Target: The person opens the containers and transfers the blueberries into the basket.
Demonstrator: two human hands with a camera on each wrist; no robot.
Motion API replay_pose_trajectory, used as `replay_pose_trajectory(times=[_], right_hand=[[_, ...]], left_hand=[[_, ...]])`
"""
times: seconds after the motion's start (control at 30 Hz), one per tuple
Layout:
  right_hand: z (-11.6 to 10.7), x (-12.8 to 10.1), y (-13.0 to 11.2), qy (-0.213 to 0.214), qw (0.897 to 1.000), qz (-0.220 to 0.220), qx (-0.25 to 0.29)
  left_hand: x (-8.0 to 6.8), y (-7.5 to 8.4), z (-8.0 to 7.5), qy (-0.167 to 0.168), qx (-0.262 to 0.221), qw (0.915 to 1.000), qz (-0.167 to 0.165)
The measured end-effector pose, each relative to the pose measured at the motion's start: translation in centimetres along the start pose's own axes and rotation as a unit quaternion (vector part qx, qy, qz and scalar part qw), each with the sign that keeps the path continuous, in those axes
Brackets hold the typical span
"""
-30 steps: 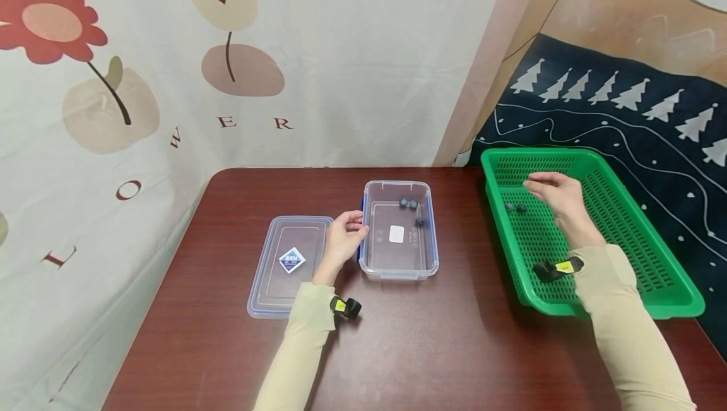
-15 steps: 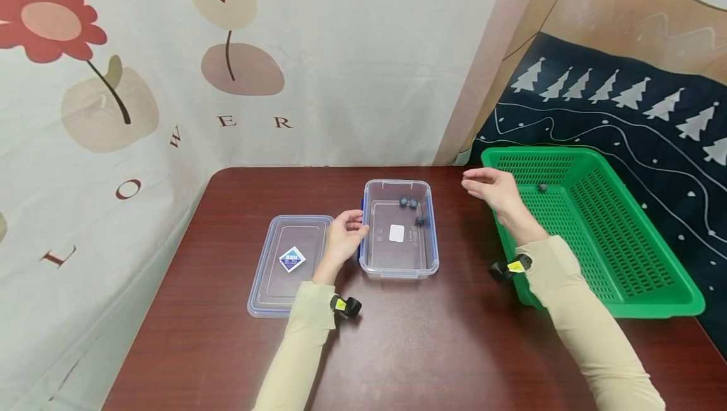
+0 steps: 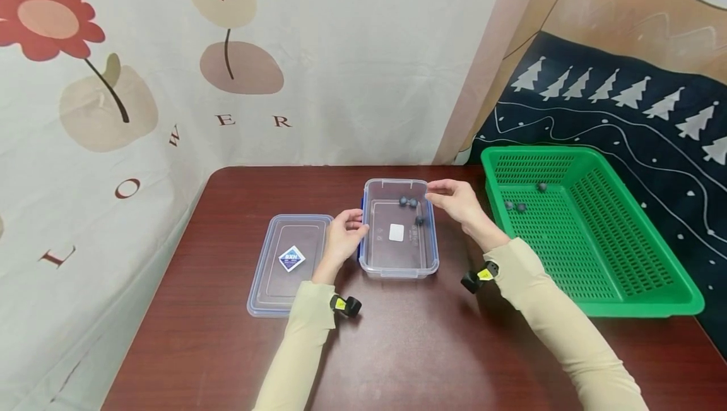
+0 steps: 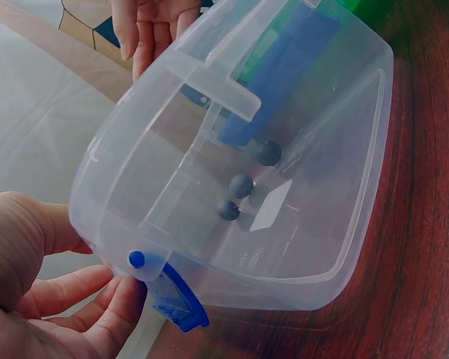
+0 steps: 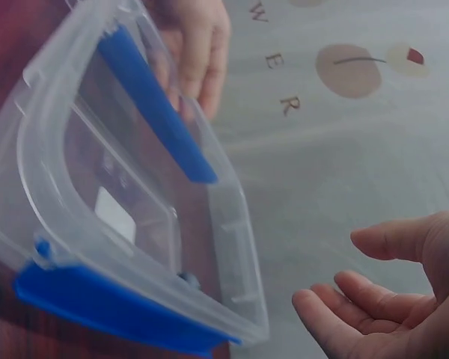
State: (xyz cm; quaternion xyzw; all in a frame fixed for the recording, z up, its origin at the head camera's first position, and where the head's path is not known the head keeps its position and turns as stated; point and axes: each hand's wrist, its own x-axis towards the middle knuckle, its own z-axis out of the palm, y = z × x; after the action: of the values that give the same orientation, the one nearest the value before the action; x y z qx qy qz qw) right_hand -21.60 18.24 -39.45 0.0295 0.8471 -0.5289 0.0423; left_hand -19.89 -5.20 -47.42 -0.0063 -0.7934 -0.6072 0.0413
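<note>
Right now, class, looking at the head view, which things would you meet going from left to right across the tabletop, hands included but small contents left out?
Clear plastic lid with a diamond sticker → left hand → clear plastic box → right hand → green slotted basket.

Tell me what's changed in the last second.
The right hand has moved left, from over the green basket to beside the far right corner of the clear box; I see nothing picked up or let go. The left hand, the lid and the three dark balls in the box stay put.
</note>
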Motion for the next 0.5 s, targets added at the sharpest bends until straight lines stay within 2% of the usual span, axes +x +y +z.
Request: replay_pose_trajectory(times=[0.3, 0.5], right_hand=[[3.0, -0.7, 0.5, -0.050, 0.999, 0.014, -0.004], [4.9, -1.0, 0.9, -0.066, 0.997, 0.026, -0.025]], left_hand=[[0.0, 0.1, 0.0, -0.001, 0.005, 0.9999, -0.013], [-0.1, 0.1, -0.1, -0.002, 0.005, 0.9999, -0.011]])
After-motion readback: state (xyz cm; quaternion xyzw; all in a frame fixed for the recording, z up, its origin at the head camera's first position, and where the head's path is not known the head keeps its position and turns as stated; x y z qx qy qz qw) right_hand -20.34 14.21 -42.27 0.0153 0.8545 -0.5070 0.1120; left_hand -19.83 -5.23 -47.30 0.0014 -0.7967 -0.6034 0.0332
